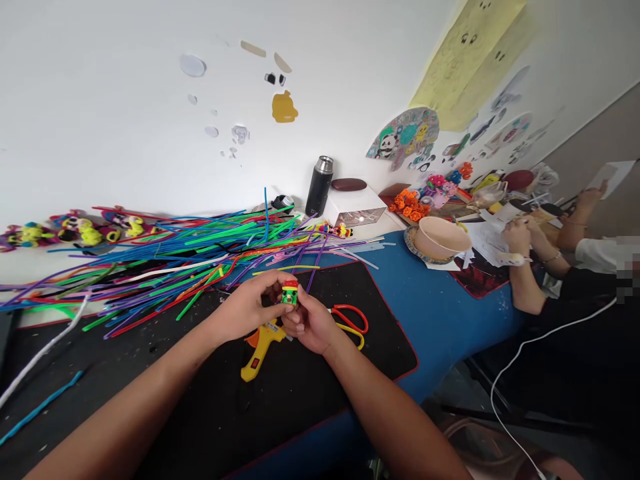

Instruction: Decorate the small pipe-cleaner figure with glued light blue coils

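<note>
The left hand (246,308) and right hand (314,321) both grasp the figure (289,295), their grip pinching it from either side above the mat (200,410). The gun (262,352) lies below them, partly hidden; the scissors (361,323) lie beside the right hand. Stems (180,257) pile behind, on the surface (440,317).

We see that the small figure (289,293) has a fuzzy surface, similar to the pipe cleaners (190,253), which look soft and matt; the glue gun (263,348) seems of smooth plastic, and so do the scissors handles (367,320); we find the flask (319,192) matt, but its cap (325,164) is of shiny metal; the mat (240,427) appears matt, like cloth; the yellow sheet (465,67) is of paper.
</note>
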Available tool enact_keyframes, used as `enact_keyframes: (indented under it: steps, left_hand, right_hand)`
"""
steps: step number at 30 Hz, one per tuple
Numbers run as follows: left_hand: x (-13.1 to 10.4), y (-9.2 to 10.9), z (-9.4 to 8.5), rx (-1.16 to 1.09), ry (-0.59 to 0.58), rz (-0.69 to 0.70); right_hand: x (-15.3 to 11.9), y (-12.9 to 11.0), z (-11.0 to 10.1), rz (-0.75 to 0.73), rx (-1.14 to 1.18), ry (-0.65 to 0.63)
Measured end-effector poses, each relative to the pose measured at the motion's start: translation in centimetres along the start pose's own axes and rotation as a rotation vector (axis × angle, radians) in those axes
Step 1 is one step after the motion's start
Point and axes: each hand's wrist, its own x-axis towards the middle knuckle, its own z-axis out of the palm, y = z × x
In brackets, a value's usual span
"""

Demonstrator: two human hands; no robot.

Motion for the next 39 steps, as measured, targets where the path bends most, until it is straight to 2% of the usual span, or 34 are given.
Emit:
enact_keyframes:
  steps: [4, 8, 15, 39]
  left_hand:
    - [0.1, -0.6, 0.8, -0.069, 0.093, -0.021]
    - [0.3, -0.3, 1.1, -0.075, 0.190, -0.017]
    - [0.4, 0.6, 1.1, -0.039, 0.191, -0.026]
    - [0.2, 0.4, 1.6, -0.017, 0.212, -0.041]
  right_hand:
    - [0.1, -0.1, 0.0, 0.004, 0.049, 0.046]
    - [0.1, -0.2, 0.1, -0.023, 0.081, 0.053]
    - [0.1, -0.1, -0.2, -0.033, 0.111, 0.037]
    - [-0.1, -0.3, 0.2, -0.017, 0.096, 0.086]
